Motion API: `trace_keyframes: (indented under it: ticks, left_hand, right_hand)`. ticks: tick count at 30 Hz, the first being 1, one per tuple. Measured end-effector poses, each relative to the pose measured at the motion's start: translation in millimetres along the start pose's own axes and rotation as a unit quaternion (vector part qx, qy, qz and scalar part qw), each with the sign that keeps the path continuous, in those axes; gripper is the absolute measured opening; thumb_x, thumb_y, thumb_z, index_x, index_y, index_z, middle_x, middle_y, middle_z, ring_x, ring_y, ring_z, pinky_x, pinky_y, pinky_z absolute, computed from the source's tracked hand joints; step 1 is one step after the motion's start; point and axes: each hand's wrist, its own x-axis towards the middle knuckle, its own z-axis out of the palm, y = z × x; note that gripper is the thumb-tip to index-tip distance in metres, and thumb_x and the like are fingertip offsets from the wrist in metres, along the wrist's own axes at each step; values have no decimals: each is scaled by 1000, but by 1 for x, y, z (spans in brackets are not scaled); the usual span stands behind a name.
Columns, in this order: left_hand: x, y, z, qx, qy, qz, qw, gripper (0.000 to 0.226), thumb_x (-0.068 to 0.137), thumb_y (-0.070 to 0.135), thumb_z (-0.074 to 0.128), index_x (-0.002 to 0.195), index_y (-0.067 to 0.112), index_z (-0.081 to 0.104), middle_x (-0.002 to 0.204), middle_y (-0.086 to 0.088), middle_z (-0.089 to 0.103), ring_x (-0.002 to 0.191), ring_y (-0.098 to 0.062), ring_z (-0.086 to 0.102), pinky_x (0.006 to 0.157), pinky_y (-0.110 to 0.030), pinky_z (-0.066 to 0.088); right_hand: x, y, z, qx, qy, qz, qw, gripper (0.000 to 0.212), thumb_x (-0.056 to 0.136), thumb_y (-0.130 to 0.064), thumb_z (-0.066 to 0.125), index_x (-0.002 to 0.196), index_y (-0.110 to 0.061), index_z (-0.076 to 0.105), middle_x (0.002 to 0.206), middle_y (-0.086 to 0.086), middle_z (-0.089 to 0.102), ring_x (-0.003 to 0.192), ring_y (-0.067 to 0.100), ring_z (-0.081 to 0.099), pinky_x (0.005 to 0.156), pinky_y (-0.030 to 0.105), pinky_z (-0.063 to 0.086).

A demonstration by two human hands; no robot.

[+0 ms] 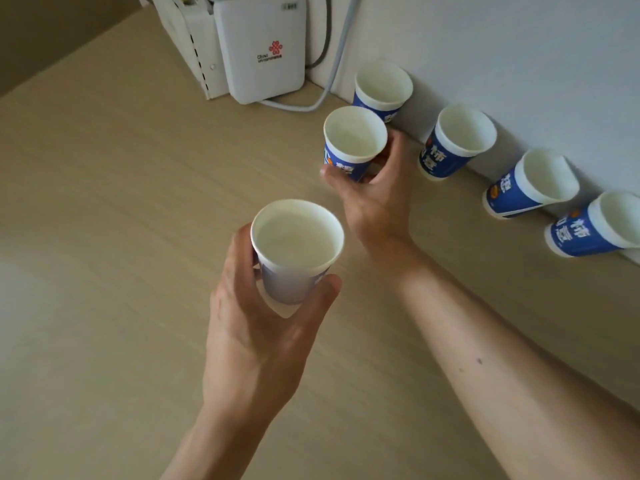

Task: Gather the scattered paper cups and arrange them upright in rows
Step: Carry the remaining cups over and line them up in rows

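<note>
Cups [457, 140] by wall [519, 64] sit empty; left hand [256, 341] grips empty near cup [298, 244], right hand [374, 202] far cup [355, 140].

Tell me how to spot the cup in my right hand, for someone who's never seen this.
Along the wall stands a row of four blue-and-white cups. One more cup is just in front of the row's far end, near the white box. Only it has the right hand gripping its base.

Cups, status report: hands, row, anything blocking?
Left hand grips near cup. Right hand grips far cup beside wall row, four upright. White box past row's end, not blocking.
</note>
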Motion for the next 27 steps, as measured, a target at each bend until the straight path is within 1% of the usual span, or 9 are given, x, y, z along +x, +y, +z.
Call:
trace_keyframes:
  ticks: [3,9,13,18,20,22,24,25,27]
  left_hand:
    - [-1,-2,1,4,-4,2,1000,53,67,41,80,113,45,53,105,26,65,101,0,64,75,-6,44]
    - [-3,0,-1,16,-6,15,1000,58,63,44,78,116,44,55,103,28,65,99,8,60,74,0,41]
    - [-2,3,0,17,-4,22,1000,60,60,48,76,117,41,57,103,29,65,97,10,60,73,2,39]
    - [0,4,0,20,1,13,1000,64,58,41,80,118,42,56,104,28,66,96,6,62,72,0,41]
    - [2,5,0,11,6,10,1000,67,58,41,81,118,43,53,108,27,66,98,2,63,74,-3,43]
    - [7,8,1,2,8,10,1000,68,59,42,83,117,43,49,110,27,65,99,0,64,75,-4,43]
    - [14,13,6,2,-1,21,1000,67,61,44,87,115,43,48,109,29,64,98,2,63,74,-4,43]
    - [18,16,10,2,-11,29,1000,66,62,41,88,116,41,49,108,29,63,97,3,63,74,-5,44]
    - [25,22,21,-4,-35,49,998,65,65,32,89,118,34,52,106,28,63,96,4,63,73,-7,46]
  right_hand:
    - [4,1,2,-4,13,7,1000,61,71,-8,89,121,-7,55,104,-18,58,93,-12,58,87,14,50]
    - [7,3,7,6,10,36,999,60,69,-9,90,115,-21,52,103,-20,60,90,-13,60,82,9,50]
    - [8,-1,11,-3,18,48,999,60,68,-11,90,112,-24,51,108,-9,63,95,3,62,86,16,49]
    - [-2,-7,3,-6,21,40,999,70,70,-5,88,130,-7,50,124,7,60,111,19,61,99,36,51]
    - [-12,-11,-9,-18,24,45,999,73,74,-7,86,136,-6,47,126,10,57,112,21,58,96,34,49]
    - [-24,-21,-30,53,19,105,993,65,76,-13,83,132,-16,51,117,3,61,103,14,61,84,25,48]
    - [-34,-29,-56,181,-47,133,973,53,72,-21,77,121,-17,58,102,-1,68,92,10,63,76,20,48]
    - [-39,-31,-68,225,-96,134,960,53,71,-24,74,120,-14,59,102,1,69,95,12,63,77,22,48]
    - [-49,-34,-88,266,-184,126,938,61,72,-26,68,128,-6,56,118,11,68,112,25,61,90,34,47]
